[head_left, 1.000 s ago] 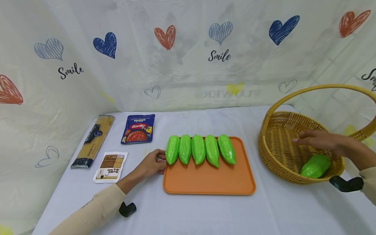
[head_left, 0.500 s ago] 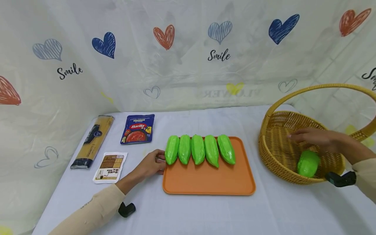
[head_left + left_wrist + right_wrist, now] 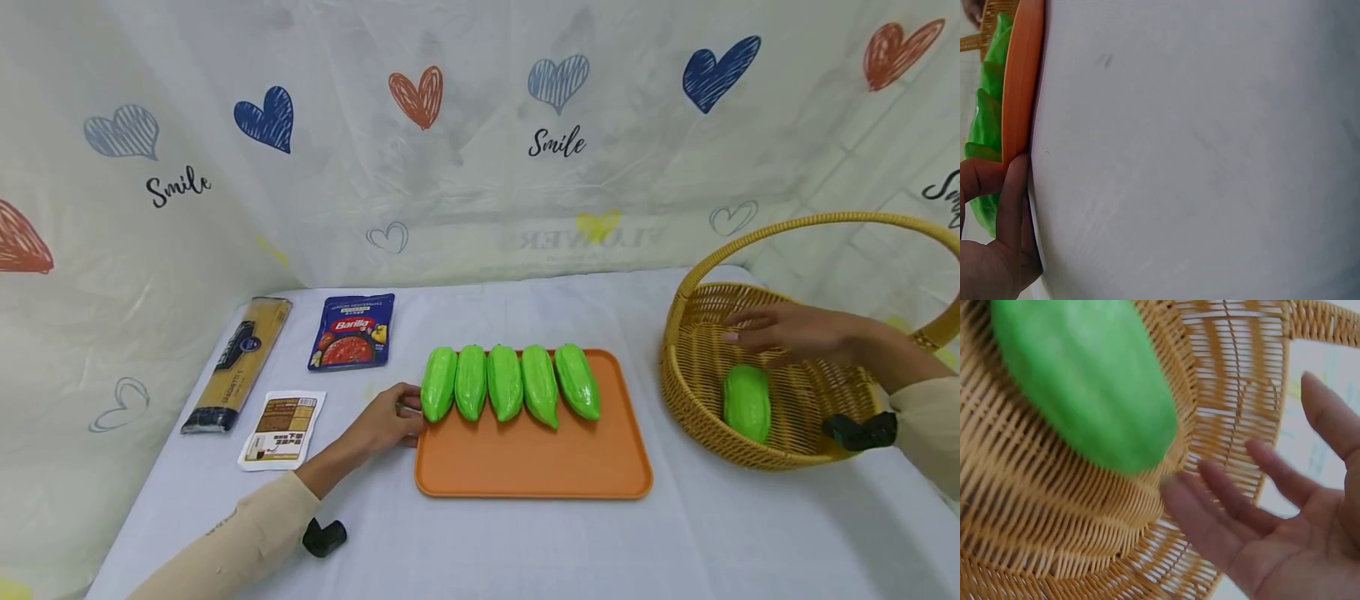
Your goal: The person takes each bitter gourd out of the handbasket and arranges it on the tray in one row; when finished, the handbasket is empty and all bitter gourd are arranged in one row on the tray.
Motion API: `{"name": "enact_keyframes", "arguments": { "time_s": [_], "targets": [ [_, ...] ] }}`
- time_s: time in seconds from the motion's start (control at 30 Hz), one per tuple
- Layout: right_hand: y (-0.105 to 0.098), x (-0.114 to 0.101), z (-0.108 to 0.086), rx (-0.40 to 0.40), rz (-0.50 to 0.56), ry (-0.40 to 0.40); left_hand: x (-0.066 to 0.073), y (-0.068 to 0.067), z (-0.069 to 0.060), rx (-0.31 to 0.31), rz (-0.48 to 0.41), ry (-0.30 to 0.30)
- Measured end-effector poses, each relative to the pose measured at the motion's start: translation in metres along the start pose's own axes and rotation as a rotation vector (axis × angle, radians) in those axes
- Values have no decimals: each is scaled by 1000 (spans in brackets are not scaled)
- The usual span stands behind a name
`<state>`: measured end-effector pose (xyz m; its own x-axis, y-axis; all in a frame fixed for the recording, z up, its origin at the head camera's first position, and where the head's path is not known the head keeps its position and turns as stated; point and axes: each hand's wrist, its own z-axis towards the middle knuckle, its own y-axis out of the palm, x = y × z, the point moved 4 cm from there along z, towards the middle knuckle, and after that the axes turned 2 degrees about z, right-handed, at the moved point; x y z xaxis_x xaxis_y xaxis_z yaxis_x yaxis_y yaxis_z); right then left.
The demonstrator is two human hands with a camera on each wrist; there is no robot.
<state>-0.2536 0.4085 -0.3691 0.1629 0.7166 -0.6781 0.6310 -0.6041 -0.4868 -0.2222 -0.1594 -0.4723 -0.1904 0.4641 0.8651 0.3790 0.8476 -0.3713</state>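
In the head view several glossy green ribbed gourds (image 3: pixel 505 383) lie side by side along the back of an orange tray (image 3: pixel 532 462). My left hand (image 3: pixel 390 417) grips the tray's left edge beside the first gourd; in the left wrist view its fingers (image 3: pixel 1013 200) and thumb hold the rim. My right hand (image 3: pixel 802 333) hovers inside the wicker basket (image 3: pixel 693 408), over its back part, with fingers spread and holding nothing. One more green gourd (image 3: pixel 747 403) lies on the basket floor. The right wrist view shows that gourd (image 3: pixel 1088 381) close to, but apart from, the fingertips.
On the left of the white table lie a spaghetti pack (image 3: pixel 238 362), a blue Barilla sauce pouch (image 3: pixel 351 332) and a white-and-brown sachet (image 3: pixel 282 431). The basket's tall arched handle (image 3: pixel 817 218) rises over the right forearm. A printed curtain (image 3: pixel 480 208) hangs behind the table.
The gourd in the basket has shifted left and now lies more upright in view. My right hand has moved left and upward, away from it. The left hand and tray stay put.
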Motion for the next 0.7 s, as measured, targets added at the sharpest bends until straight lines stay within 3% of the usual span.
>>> {"name": "enact_keyframes", "arguments": {
  "time_s": [0.23,0.4,0.7],
  "targets": [
    [-5,11,2,-25,2,-46,1,1,-1,-11,-2,0],
    [-3,18,2,-93,2,-22,2,1,-2,-15,1,-1],
    [-1,20,2,-138,-41,40,2,0,-1,-16,1,-7]
  ]
}}
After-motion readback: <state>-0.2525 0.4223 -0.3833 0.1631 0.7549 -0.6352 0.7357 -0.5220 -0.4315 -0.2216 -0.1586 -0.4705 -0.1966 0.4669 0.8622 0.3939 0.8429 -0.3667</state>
